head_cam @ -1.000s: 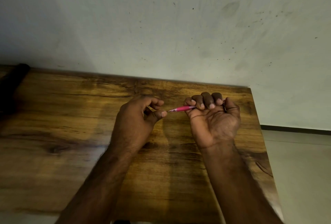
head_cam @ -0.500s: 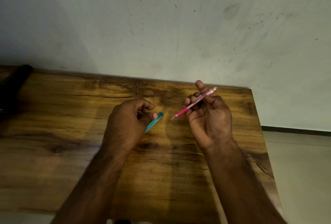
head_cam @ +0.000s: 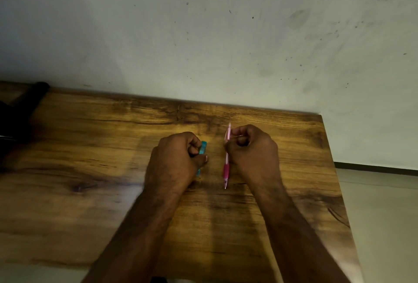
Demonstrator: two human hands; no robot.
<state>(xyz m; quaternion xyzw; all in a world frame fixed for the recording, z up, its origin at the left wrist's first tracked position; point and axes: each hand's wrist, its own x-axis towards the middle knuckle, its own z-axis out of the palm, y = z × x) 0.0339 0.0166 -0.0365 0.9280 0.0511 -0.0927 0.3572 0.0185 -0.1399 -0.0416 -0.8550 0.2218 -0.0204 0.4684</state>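
My right hand (head_cam: 251,149) grips a pink pen (head_cam: 226,165) that points toward me, its tip low over the wooden table (head_cam: 90,169). My left hand (head_cam: 176,158) holds a small teal piece (head_cam: 202,149), most of it hidden by the curled fingers. A narrow gap of bare wood separates the two hands near the table's middle right. Whether the pen's tip touches the wood I cannot tell.
A dark cylindrical object (head_cam: 31,95) lies at the table's far left against the stained wall (head_cam: 226,34). The table's right edge (head_cam: 334,169) drops to a pale floor (head_cam: 384,215).
The pink pen swung from pointing left to pointing toward me. The teal piece came off the pen's end and stayed in my left hand. Both hands lowered and turned knuckles up.
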